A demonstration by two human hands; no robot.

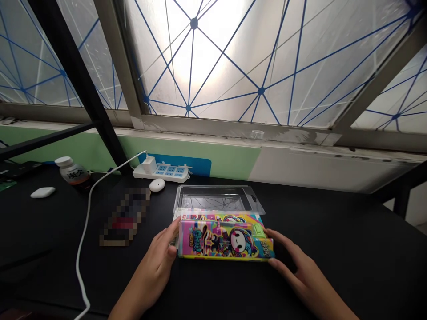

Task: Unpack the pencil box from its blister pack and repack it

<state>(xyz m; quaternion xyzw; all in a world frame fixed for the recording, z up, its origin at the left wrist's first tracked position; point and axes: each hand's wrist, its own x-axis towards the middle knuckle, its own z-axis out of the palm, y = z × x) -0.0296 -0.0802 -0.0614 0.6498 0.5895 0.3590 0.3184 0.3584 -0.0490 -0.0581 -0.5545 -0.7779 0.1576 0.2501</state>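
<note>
A bright pink, yellow and blue pencil case [227, 240] with cartoon characters printed on its lid lies in front of me on the black desk. My left hand [160, 258] grips its left end, fingers along the edge and thumb at the near side. At the other end, the fingertips and thumb of my right hand [293, 262] hold the right edge. Just behind the case, a clear plastic package tray [213, 202] lies partly under a matching printed surface [248, 218], mostly covered by the case.
A white power strip [162, 172] with a charger [149, 164] stands against the wall. Its white cable [86, 226] runs down the left. Nearby are a round white case [157, 185], a blurred-out item [125, 218], a bottle [71, 171] and a white mouse-like object [42, 192].
</note>
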